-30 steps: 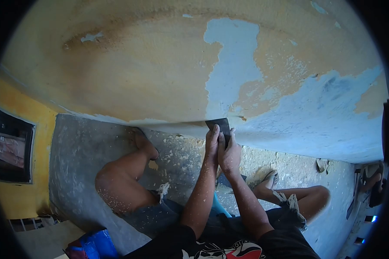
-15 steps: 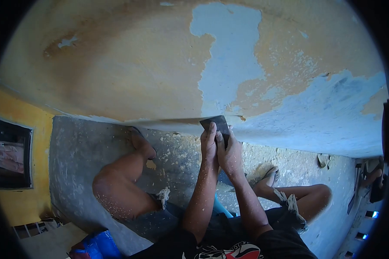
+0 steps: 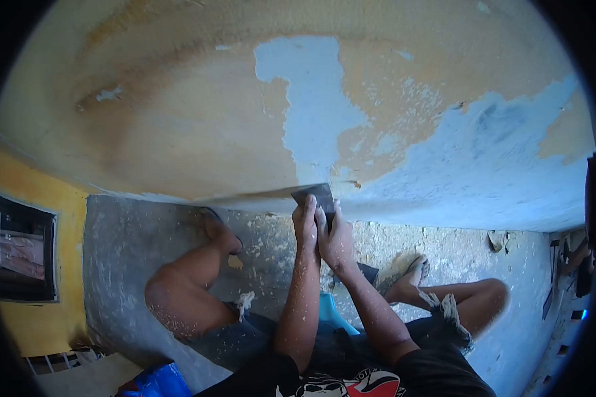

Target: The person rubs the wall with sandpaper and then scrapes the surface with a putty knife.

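Paint flakes (image 3: 276,233) on grey concrete floor (image 3: 122,264)

Both arms extended forward, forearms converging toward the wrists. Left hand (image 3: 304,223) and right hand (image 3: 338,239) pressed side by side, touching, fingers closed in a grip, fingertips directed away from the body. Pale flecks on both forearms.
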Demonstrator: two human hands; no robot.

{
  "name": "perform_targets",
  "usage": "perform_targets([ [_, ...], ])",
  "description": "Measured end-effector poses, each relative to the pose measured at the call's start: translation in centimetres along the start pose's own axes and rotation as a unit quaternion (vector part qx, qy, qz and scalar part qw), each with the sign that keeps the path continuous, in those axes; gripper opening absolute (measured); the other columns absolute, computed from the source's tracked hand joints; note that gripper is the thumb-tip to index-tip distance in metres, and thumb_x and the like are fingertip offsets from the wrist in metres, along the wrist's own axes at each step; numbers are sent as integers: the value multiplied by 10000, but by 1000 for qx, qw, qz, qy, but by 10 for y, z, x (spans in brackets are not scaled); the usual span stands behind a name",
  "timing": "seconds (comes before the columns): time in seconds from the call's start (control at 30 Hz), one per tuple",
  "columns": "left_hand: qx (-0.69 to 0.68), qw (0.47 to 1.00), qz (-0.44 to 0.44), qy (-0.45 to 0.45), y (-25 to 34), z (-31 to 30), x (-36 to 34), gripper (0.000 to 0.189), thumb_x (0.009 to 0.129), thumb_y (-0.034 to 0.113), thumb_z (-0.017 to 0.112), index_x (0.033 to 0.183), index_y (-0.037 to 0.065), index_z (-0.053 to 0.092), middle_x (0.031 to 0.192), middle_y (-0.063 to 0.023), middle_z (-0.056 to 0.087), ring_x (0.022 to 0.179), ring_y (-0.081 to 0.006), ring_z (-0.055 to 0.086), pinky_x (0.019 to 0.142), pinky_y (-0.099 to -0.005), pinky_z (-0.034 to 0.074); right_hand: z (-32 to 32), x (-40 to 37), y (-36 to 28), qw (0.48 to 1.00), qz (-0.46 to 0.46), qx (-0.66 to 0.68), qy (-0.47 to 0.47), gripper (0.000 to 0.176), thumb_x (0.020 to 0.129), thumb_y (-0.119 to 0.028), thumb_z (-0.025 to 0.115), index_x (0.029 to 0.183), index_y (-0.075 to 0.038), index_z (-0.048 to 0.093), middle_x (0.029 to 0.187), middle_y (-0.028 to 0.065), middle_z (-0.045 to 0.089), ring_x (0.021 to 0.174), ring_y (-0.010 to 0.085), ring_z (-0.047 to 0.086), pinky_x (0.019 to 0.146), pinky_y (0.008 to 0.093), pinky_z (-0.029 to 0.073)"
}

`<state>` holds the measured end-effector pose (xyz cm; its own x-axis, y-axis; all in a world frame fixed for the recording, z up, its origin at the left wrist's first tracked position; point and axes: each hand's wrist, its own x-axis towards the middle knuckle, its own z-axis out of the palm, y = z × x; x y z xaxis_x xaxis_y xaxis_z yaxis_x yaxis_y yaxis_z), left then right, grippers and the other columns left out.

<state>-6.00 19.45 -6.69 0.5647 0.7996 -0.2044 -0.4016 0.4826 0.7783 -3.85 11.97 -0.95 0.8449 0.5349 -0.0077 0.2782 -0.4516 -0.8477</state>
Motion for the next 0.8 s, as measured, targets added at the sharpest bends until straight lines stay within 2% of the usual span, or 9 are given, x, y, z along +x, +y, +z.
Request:
perform_targets([
  [0.1,-7,1000,-25,1,-11,-8,4,405,953,378,624,1048,-15,629,880,-67,675,802,-170,657,737,-289,530,1,0,6,999,11,34,-13,593,981,-350,535,1349,105,438,801,330,637,783,483,646,667,493,515],
  [0.17,-14,1000,-12,-10,14,12,-3,384,942,357,648,1035,-16,632,852,-55,672,765,-147,647,695,-276,519,-6,2,-6,998,-13,64,-10,603,984,-351,536,1325,137,438,805,329,639,775,475,652,665,484,516],
  [0.23,-41,999,-9,-11,48,37,-14,241,945,278,666,955,37,672,803,37,615,692,-55,522,633,-232,426,-10,4,-17,997,-31,75,4,571,984,-320,548,1316,134,449,784,325,637,758,461,659,644,472,511],
  [0.3,23,999,34,-6,74,56,-17,220,944,265,665,934,45,670,769,46,601,667,-48,505,617,-228,407,-26,4,-45,993,-51,104,25,548,982,-292,561,1297,144,458,775,325,633,742,448,665,621,458,503],
  [0.4,-9,999,43,-18,77,64,-20,244,932,270,681,809,63,643,681,70,540,601,-26,462,548,-204,363,-29,4,-48,982,-58,178,20,549,984,-288,554,1274,169,458,813,336,636,774,455,666,649,452,512],
  [0.5,30,998,24,-47,25,13,-5,244,932,268,683,812,57,655,694,65,555,604,-25,460,541,-200,354,6,3,9,994,-67,69,49,559,988,-322,536,1246,170,474,858,352,632,855,467,660,715,458,522],
  [0.57,42,998,35,-23,25,17,-4,245,934,265,681,816,51,658,692,65,556,601,-27,457,539,-200,351,8,5,5,997,-26,71,27,546,990,-347,523,1243,136,498,905,351,635,924,475,646,774,462,522],
  [0.7,59,997,35,26,60,43,-13,244,938,259,675,827,42,661,682,72,549,598,-31,452,539,-203,347,-5,2,-26,987,-19,158,17,465,993,-340,520,1223,64,538,928,300,661,888,449,661,751,458,513],
  [0.8,36,998,40,-17,79,53,-17,238,944,249,667,843,33,662,707,64,568,637,-34,462,572,-217,372,-17,3,-45,974,-68,218,17,434,998,-303,517,1207,76,534,883,288,656,807,432,658,695,450,501],
])
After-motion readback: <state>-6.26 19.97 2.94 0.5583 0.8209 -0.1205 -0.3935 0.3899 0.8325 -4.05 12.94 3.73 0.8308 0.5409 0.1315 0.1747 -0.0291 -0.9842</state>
